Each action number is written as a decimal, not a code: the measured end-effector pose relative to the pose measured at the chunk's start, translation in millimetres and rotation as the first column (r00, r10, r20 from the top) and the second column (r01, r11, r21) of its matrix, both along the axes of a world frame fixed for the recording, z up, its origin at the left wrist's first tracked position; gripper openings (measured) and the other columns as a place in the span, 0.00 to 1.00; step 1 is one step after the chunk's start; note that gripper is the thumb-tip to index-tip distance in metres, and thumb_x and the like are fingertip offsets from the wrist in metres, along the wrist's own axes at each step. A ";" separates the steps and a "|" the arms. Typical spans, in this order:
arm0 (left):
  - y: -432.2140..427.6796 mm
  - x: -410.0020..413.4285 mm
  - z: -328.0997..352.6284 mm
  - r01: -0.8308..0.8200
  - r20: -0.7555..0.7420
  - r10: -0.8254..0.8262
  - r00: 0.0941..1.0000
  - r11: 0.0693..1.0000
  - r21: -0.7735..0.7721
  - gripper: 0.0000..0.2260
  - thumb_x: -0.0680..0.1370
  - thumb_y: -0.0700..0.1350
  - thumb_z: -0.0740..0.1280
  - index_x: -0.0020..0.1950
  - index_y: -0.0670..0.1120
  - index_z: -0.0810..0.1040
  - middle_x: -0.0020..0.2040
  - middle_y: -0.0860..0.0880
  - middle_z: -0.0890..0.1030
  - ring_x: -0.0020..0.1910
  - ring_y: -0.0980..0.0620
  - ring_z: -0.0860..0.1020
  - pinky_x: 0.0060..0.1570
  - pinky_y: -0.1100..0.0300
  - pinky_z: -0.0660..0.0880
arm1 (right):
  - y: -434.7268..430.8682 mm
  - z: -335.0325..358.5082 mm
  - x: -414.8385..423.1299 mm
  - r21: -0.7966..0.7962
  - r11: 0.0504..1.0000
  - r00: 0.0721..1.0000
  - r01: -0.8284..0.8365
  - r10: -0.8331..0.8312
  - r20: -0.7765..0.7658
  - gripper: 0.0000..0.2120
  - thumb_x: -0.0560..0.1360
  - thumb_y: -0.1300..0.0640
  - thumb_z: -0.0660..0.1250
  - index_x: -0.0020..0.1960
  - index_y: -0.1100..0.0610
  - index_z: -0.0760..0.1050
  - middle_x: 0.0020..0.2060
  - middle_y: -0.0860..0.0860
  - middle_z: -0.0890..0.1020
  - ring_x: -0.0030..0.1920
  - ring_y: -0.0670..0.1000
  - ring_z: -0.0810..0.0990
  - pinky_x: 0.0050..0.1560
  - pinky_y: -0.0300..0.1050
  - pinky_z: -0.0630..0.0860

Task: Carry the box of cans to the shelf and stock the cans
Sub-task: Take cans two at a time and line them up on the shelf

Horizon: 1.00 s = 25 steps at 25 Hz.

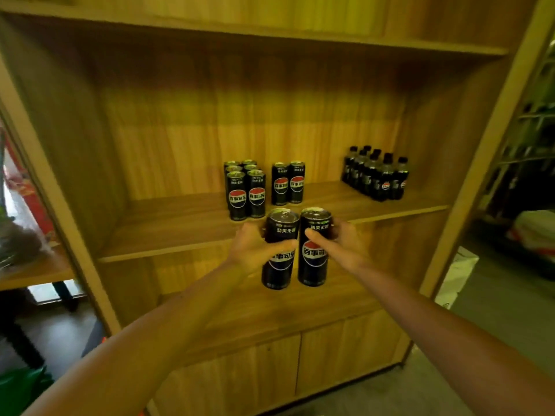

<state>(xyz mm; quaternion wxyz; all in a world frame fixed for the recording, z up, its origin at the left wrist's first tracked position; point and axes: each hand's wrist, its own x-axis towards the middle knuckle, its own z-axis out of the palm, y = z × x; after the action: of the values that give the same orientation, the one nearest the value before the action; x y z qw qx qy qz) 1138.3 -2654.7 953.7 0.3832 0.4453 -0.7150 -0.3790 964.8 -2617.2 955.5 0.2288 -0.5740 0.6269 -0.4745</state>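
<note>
My left hand (pixel 253 246) grips a tall black cola can (pixel 279 235) upright. My right hand (pixel 342 244) grips a second black can (pixel 315 256) beside it, the two cans almost touching. Both are held in front of the wooden shelf board (pixel 186 232), just below its front edge. On the board stand several black cans in a block (pixel 244 190) and a pair of cans (pixel 287 183) to their right. The box is not in view.
A group of small black bottles (pixel 377 175) stands at the shelf's right end. Cabinet doors (pixel 300 364) lie below. Another wooden shelf (pixel 33 271) is at the left, and dark racks (pixel 528 145) at the right.
</note>
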 end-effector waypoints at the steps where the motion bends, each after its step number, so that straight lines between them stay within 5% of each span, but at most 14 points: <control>1: -12.3 -11.4 2.6 -0.012 -0.001 0.012 1.000 1.000 -0.008 0.25 0.65 0.48 0.76 0.60 0.47 0.76 0.58 0.49 0.81 0.54 0.53 0.78 0.52 0.57 0.76 | -9.8 4.6 -10.8 -0.014 1.000 1.000 0.016 -0.017 -0.012 0.23 0.70 0.51 0.70 0.61 0.59 0.72 0.58 0.57 0.80 0.58 0.54 0.78 0.49 0.42 0.72; 3: -41.9 -33.2 5.3 -0.052 0.010 0.052 0.999 0.998 -0.022 0.26 0.65 0.49 0.76 0.61 0.46 0.75 0.60 0.46 0.80 0.58 0.49 0.78 0.58 0.50 0.75 | -35.8 11.4 -33.7 -0.059 0.997 0.997 0.048 -0.051 -0.056 0.23 0.69 0.49 0.70 0.59 0.58 0.73 0.56 0.56 0.81 0.56 0.54 0.79 0.48 0.42 0.73; 14: -213.2 -119.3 -12.8 -0.259 -0.083 0.266 0.961 0.963 0.079 0.30 0.67 0.42 0.75 0.64 0.42 0.65 0.64 0.42 0.75 0.64 0.44 0.74 0.62 0.47 0.72 | -232.8 -6.2 -110.4 -0.119 0.990 0.996 -0.069 0.062 -0.062 0.25 0.67 0.47 0.71 0.59 0.57 0.74 0.54 0.55 0.82 0.54 0.52 0.81 0.45 0.39 0.73; 18: -248.9 -127.6 -20.6 -0.262 -0.112 0.270 0.956 0.962 0.078 0.29 0.70 0.41 0.73 0.67 0.41 0.64 0.66 0.42 0.73 0.65 0.44 0.72 0.58 0.54 0.71 | -277.6 -16.5 -113.0 -0.121 0.988 0.994 -0.097 0.090 -0.061 0.24 0.67 0.47 0.72 0.58 0.59 0.75 0.53 0.57 0.83 0.54 0.54 0.81 0.47 0.42 0.75; 25: -285.3 -125.3 -37.8 -0.263 -0.114 0.272 0.955 0.961 0.090 0.27 0.71 0.41 0.71 0.67 0.42 0.65 0.66 0.42 0.74 0.65 0.44 0.73 0.62 0.48 0.72 | -322.2 -27.7 -107.9 -0.098 0.983 0.987 -0.152 0.156 0.028 0.24 0.67 0.49 0.72 0.59 0.59 0.74 0.55 0.57 0.81 0.55 0.54 0.80 0.50 0.44 0.76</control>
<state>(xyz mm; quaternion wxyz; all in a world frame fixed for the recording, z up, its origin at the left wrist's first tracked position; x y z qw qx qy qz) 1013.0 -2940.0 915.9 0.4585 0.5271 -0.6081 -0.3770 856.9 -2939.4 927.9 0.2483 -0.6225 0.5530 -0.4950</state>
